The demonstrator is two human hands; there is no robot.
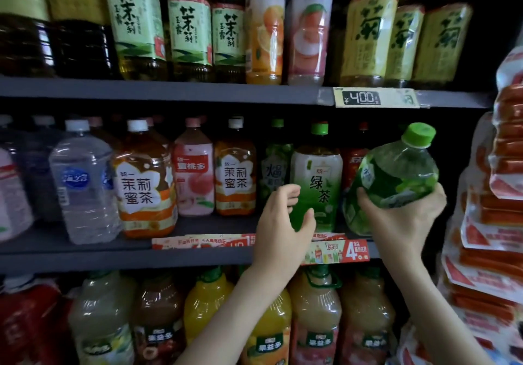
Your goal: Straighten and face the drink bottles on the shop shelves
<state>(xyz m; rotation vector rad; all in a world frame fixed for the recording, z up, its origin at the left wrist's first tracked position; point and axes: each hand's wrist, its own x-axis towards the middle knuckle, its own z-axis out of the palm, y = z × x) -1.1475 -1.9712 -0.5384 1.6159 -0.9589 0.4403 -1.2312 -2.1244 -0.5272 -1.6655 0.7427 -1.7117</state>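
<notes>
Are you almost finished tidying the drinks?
Not quite. The top shelf looks done: its bottles stand upright, labels forward. In hand: the right hand grips a tilted green bottle, and the left hand reaches toward the green tea bottle. Left: the middle row is uneven, with the water bottle further forward than its neighbours.

**Price label, promotional cards and sausage packs**

A cream paper price label (pixel 375 98) with a black panel reading ¥4.00 sits in a clear plastic strip holder (pixel 325 96), which sticks out just to the label's left. Well below the label and to its left runs a red-and-white paper promotional strip (pixel 203 242), its print too blurred to read. Almost straight below the label is a red, white and green promotional card (pixel 343 251) with a large "4". Right of the label, from above its level down to the bottom edge, overlapping red-and-white plastic packs of orange-red sausages (pixel 506 152) form a column.
</notes>
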